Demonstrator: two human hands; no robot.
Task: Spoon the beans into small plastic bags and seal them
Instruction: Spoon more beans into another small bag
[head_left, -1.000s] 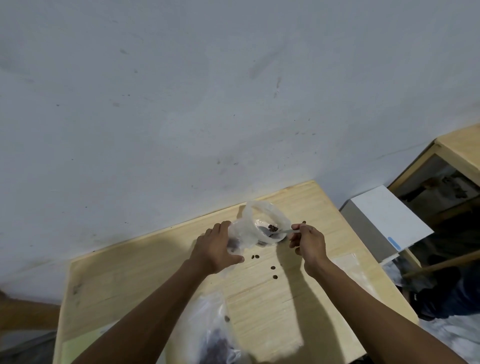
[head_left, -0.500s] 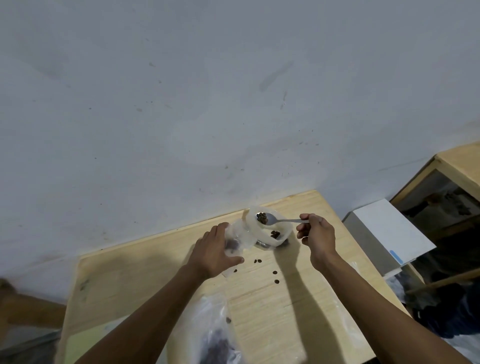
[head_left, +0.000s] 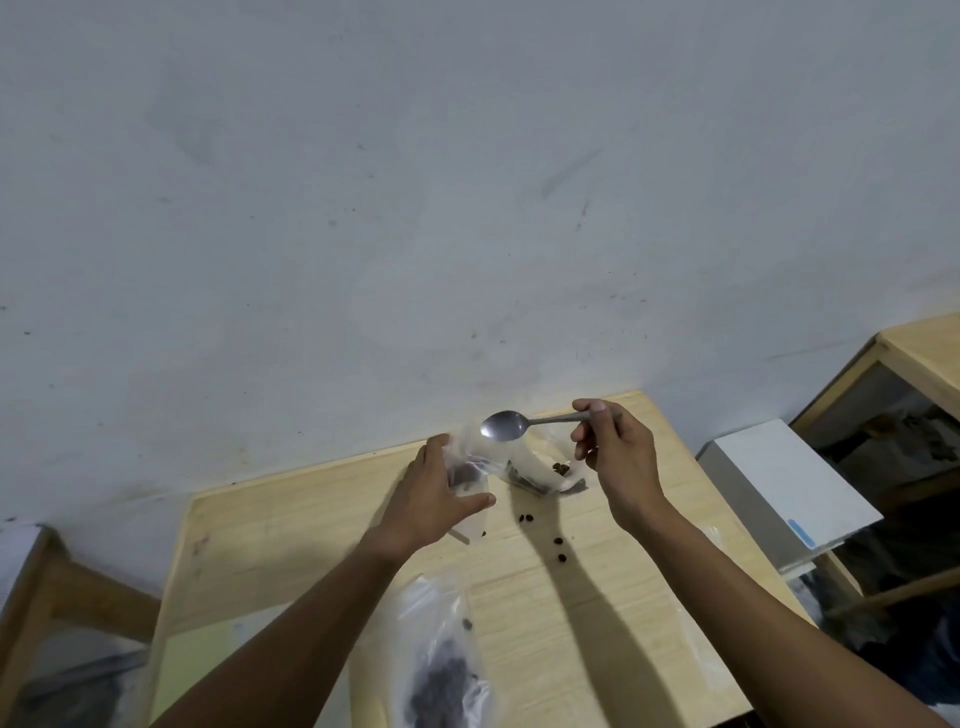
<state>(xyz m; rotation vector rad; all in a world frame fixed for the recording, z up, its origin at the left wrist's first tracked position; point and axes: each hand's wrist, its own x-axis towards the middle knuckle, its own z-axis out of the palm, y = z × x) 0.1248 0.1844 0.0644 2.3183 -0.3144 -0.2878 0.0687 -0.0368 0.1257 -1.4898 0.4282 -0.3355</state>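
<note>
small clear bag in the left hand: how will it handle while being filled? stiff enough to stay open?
Probably floppy: the small clear bag looks crumpled and sagging where the left hand grips it. Likely very light, as few beans show inside. Its mouth may collapse without support, so the spoon in the right hand could miss; loose beans already lie on the table.

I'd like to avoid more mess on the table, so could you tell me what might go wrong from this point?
1. The left hand grips the small bag by its soft side; if the mouth sags shut, the next spoonful could miss.
2. The spoon in the right hand looks empty, and each trip from the clear container risks adding to the loose beans on the table.
3. A forearm could nudge the filled bag near the front edge.
</note>
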